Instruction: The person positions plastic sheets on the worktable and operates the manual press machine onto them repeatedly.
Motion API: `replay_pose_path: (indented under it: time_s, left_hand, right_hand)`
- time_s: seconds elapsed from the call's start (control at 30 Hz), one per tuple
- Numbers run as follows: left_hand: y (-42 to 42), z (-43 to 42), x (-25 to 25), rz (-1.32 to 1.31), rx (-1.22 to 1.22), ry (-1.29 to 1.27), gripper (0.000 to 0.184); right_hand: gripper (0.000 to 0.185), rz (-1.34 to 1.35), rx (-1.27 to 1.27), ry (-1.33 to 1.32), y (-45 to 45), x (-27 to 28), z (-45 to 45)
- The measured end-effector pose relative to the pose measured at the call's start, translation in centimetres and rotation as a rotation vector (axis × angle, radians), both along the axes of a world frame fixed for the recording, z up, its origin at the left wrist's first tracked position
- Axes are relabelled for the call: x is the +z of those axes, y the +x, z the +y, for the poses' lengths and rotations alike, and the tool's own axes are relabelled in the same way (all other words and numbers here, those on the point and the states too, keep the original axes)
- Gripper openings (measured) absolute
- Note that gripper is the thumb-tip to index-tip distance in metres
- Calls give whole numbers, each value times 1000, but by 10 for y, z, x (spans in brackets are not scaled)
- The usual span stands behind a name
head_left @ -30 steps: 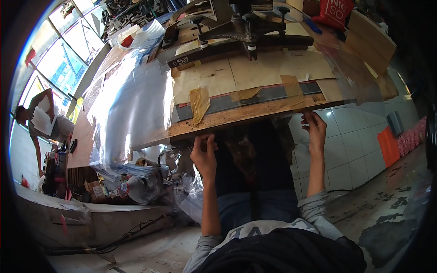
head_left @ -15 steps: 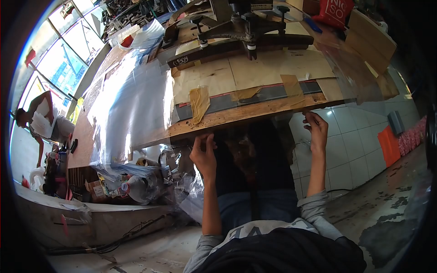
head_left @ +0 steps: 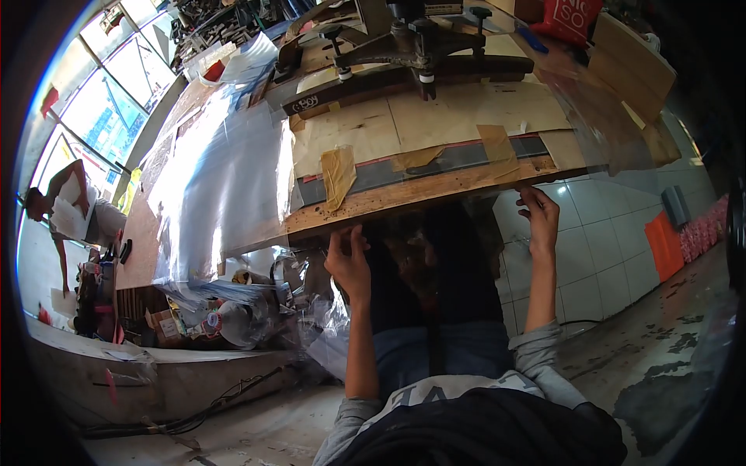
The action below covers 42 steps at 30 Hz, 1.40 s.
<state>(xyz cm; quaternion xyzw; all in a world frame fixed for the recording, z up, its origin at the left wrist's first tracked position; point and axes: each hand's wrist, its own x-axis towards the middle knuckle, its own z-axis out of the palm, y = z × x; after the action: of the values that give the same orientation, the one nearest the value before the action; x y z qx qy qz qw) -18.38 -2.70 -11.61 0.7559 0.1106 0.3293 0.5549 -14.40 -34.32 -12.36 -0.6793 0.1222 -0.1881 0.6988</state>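
Both hands are at the front edge of a wooden worktable [head_left: 420, 203]. My left hand [head_left: 347, 260], fingers curled together, is just below the edge; what it pinches, if anything, is too small to tell. Further right, my right hand [head_left: 539, 220] is raised near the edge with thumb and fingers drawn together, its contents unclear. Between them, brown tape pieces [head_left: 339, 179] lie over a dark strip [head_left: 458, 159] on the board. Behind stands a black metal frame [head_left: 423, 50] with a curved bar [head_left: 326, 97].
Clear plastic sheets [head_left: 225, 171] cover the table's left part. Another clear sheet [head_left: 622, 147] hangs over the right corner. A red bag [head_left: 571, 19] sits at the back right. A co-worker [head_left: 74, 202] bends near the windows at left.
My hands have hardly moved; the right one has shifted slightly. At the left, the co-worker's lowered arm has moved, with a pale sheet now near that hand.
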Motion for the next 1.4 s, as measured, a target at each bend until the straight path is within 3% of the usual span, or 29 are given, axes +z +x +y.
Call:
replay_pose_path:
  time_s: [0.2,0.4,0.43,0.5,0.53,0.6,0.73,0.87,0.9,1.0,1.4]
  left_hand:
    - [5,-1,-12,-84,-28,-69,13]
    - [-6,-2,1,-2,-36,-69,10]
    - [-11,-3,-1,-51,95,47,8]
    - [-18,-6,-6,-152,358,280,6]
    - [-16,-11,-2,-263,336,365,7]
    - [-17,-24,14,-473,290,540,12]
    - [9,-52,67,-364,56,862,12]
    - [41,-63,45,-306,99,929,19]
    - [46,-62,36,-334,144,956,21]
    - [60,-59,17,-456,291,1022,30]
    - [71,-60,8,-594,399,1015,33]
  right_hand:
    - [24,-19,-10,-5,2,-1,1]
    - [22,-14,-43,-23,-8,7,7]
    - [20,-13,-62,-36,-12,12,11]
    - [18,-278,-396,-453,-18,16,29]
    - [17,-411,-565,-658,-19,19,41]
    - [16,-508,-499,-775,-21,44,59]
    - [13,-579,-266,-992,7,65,81]
    - [27,-732,-386,-1215,36,37,80]
    - [38,-806,-447,-1225,43,31,78]
    - [43,-849,-513,-1227,52,23,77]
    - [45,-880,-576,-1211,58,17,78]
